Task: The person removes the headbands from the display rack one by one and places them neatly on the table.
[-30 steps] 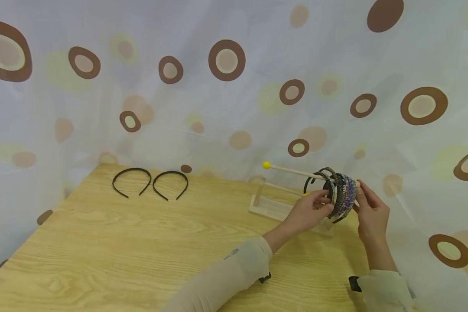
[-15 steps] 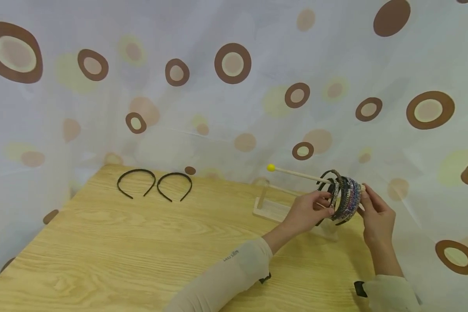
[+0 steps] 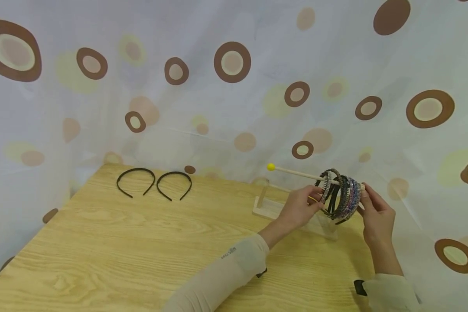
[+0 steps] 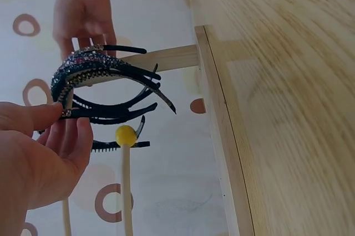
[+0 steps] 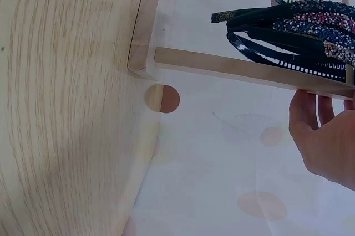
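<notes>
My left hand (image 3: pixel 296 208) pinches a glittery headband (image 3: pixel 326 184) between thumb and fingers; in the left wrist view its dark end (image 4: pixel 108 113) points away from the thumb. That headband loops around the upper rod (image 3: pixel 298 174) of a wooden headband stand (image 3: pixel 267 209). Farther along the rod, several sparkly and black headbands (image 3: pixel 351 199) hang bunched against the right post (image 5: pixel 222 65). My right hand (image 3: pixel 379 216) grips the top of this post from its outer side, fingertips on the wood in the right wrist view.
Two plain black headbands (image 3: pixel 136 171) lie side by side at the back left of the wooden table (image 3: pixel 140 251). A yellow ball (image 3: pixel 271 167) caps the upper rod's free end. A patterned curtain (image 3: pixel 203 108) hangs behind the table and along its right side.
My left hand has drawn the glittery headband slightly left, away from the bunch, widening the gap between them. My right hand stays on the post. The view has shifted slightly.
</notes>
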Demonstrator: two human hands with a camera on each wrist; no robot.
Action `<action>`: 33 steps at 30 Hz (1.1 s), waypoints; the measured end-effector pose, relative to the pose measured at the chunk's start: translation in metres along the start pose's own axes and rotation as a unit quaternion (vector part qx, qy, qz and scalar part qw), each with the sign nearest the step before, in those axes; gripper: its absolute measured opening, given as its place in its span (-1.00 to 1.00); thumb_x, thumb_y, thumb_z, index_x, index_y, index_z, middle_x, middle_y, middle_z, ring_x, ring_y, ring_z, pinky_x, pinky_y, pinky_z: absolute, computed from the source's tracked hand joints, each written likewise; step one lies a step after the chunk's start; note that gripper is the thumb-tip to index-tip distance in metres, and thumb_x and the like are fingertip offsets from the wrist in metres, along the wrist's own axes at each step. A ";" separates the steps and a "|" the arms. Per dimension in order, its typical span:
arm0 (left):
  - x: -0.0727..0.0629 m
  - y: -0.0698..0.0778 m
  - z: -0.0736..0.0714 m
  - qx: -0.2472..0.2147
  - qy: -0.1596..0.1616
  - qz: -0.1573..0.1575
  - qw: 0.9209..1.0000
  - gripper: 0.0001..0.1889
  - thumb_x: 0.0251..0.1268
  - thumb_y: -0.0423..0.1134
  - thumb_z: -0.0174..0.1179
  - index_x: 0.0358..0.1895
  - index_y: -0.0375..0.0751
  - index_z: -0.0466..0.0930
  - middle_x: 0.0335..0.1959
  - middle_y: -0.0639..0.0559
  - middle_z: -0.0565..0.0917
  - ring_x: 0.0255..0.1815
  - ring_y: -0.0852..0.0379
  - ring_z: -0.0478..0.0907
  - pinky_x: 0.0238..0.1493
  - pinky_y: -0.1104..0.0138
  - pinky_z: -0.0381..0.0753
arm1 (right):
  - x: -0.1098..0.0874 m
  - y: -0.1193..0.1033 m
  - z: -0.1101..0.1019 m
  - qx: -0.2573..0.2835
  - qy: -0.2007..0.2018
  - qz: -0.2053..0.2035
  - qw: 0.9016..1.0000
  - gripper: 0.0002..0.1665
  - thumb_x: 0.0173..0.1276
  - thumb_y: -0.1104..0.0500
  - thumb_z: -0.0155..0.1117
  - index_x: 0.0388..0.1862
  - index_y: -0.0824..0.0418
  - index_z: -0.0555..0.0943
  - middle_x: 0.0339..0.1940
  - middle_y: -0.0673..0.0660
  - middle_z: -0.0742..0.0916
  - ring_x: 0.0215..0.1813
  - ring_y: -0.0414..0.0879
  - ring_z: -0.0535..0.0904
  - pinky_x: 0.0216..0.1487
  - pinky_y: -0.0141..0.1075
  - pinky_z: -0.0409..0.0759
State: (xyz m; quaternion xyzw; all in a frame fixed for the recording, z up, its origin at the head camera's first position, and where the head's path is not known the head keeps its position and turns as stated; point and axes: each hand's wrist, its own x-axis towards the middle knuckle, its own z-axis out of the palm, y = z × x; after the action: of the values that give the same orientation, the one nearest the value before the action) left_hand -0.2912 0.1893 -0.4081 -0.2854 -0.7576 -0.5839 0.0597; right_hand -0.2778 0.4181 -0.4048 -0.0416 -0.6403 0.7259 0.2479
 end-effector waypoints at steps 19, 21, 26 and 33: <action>0.021 -0.012 -0.048 -0.015 0.088 0.046 0.995 -0.68 0.43 -0.42 0.27 0.20 -0.32 0.59 -0.14 -0.03 0.70 -0.19 0.33 0.65 -0.17 0.57 0.58 | 0.000 -0.003 0.004 0.023 0.004 0.006 1.000 -0.47 0.47 0.19 0.33 0.39 0.23 0.57 0.35 0.05 0.60 0.16 -0.22 0.59 -0.05 -0.45 0.62; 0.022 -0.011 -0.053 -0.023 0.103 0.045 0.993 -0.69 0.42 -0.43 0.27 0.18 -0.33 0.60 -0.14 -0.05 0.71 -0.18 0.30 0.66 -0.15 0.56 0.59 | 0.000 -0.003 0.004 0.027 0.007 0.005 1.000 -0.48 0.46 0.19 0.34 0.38 0.23 0.57 0.33 0.05 0.62 0.16 -0.21 0.59 -0.05 -0.44 0.63; 0.025 -0.007 -0.062 -0.056 0.136 0.039 0.988 -0.68 0.41 -0.45 0.28 0.18 -0.37 0.59 -0.16 -0.07 0.72 -0.18 0.29 0.67 -0.14 0.54 0.61 | 0.000 -0.001 0.002 0.016 0.003 -0.002 1.000 -0.47 0.47 0.16 0.34 0.38 0.22 0.57 0.31 0.03 0.62 0.17 -0.21 0.58 -0.04 -0.45 0.62; 0.027 -0.003 -0.074 -0.104 0.179 0.049 0.977 -0.69 0.37 -0.51 0.27 0.14 -0.41 0.59 -0.16 -0.11 0.72 -0.18 0.23 0.68 -0.13 0.47 0.64 | -0.002 0.000 0.001 0.016 -0.001 0.000 1.000 -0.46 0.46 0.15 0.34 0.39 0.21 0.57 0.34 0.05 0.61 0.19 -0.21 0.58 -0.03 -0.45 0.61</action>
State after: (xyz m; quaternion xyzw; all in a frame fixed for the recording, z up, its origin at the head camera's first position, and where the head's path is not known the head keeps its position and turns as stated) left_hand -0.3335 0.1308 -0.3761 -0.2175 -0.6549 -0.6975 0.1932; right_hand -0.2766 0.4168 -0.4050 -0.0369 -0.6290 0.7360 0.2474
